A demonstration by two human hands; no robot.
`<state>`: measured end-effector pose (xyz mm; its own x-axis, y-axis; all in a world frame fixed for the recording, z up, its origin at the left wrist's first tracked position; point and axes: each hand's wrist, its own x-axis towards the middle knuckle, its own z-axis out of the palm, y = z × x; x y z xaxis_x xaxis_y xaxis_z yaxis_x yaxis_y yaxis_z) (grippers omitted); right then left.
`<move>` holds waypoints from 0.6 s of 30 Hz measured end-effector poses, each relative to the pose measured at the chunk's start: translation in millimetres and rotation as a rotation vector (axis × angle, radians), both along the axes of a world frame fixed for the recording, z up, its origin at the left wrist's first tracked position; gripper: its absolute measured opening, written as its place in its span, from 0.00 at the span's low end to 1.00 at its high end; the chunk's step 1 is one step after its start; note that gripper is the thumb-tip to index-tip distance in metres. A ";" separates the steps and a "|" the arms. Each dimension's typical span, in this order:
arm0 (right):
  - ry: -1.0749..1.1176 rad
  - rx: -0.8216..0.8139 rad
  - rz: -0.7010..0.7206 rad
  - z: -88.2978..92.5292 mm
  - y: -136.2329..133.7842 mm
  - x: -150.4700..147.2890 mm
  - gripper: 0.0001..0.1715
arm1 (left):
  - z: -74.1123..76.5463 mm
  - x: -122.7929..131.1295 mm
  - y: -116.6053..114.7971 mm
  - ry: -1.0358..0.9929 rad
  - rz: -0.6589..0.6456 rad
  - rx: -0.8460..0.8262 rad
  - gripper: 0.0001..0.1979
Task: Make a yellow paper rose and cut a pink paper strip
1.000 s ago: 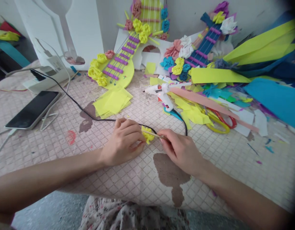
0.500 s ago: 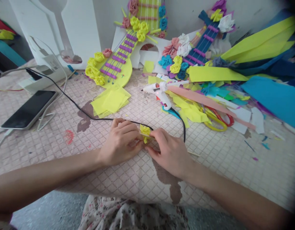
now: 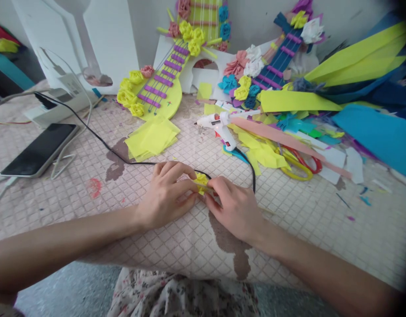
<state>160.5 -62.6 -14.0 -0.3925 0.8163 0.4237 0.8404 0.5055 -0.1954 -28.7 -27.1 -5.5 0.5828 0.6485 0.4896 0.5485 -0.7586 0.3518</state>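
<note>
A small yellow paper flower (image 3: 201, 180) on a thin wooden stick sits between my two hands, low over the quilted pink table cover (image 3: 322, 220). My left hand (image 3: 166, 193) has its fingers curled and pinched around the flower from the left. Pressed against the flower from the right, my right hand (image 3: 234, 207) is closed on the flower and the stick, whose far end (image 3: 267, 210) pokes out past the hand. Most of the flower is hidden by my fingers.
A white glue gun (image 3: 219, 125) lies behind the hands, its black cord (image 3: 100, 141) running left past a phone (image 3: 39, 149). A stack of yellow paper squares (image 3: 152, 137), scissors (image 3: 300, 165), coloured paper scraps and decorated paper guitars (image 3: 163, 86) fill the back and right.
My right hand slid left along the stick until it closed against the flower beside my left hand. The flower has been turned and squeezed tighter between the fingers.
</note>
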 end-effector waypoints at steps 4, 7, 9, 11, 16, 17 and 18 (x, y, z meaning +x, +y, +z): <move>0.010 -0.026 0.006 0.9 -0.1 0.6 0.04 | -2.1 0.2 0.9 -0.018 -0.016 0.033 0.02; 0.020 -0.053 0.013 1.7 -0.6 1.1 0.04 | -2.8 0.0 1.3 -0.024 -0.038 0.050 0.03; 0.019 -0.073 0.011 1.8 -1.1 1.2 0.05 | -2.6 -0.3 1.5 -0.014 -0.053 0.042 0.03; 0.008 -0.079 0.007 1.7 -1.7 1.3 0.06 | -2.2 -0.2 1.4 -0.016 -0.061 0.035 0.04; -0.019 -0.072 0.021 1.9 -1.6 3.2 0.08 | -2.2 1.2 1.3 -0.038 -0.078 0.036 0.07; -0.022 -0.068 0.026 2.1 -1.3 4.0 0.08 | -1.9 1.1 1.8 -0.039 -0.080 0.029 0.08; -0.026 -0.064 0.031 2.5 -0.8 4.9 0.09 | -1.3 0.5 2.7 -0.042 -0.081 0.014 0.08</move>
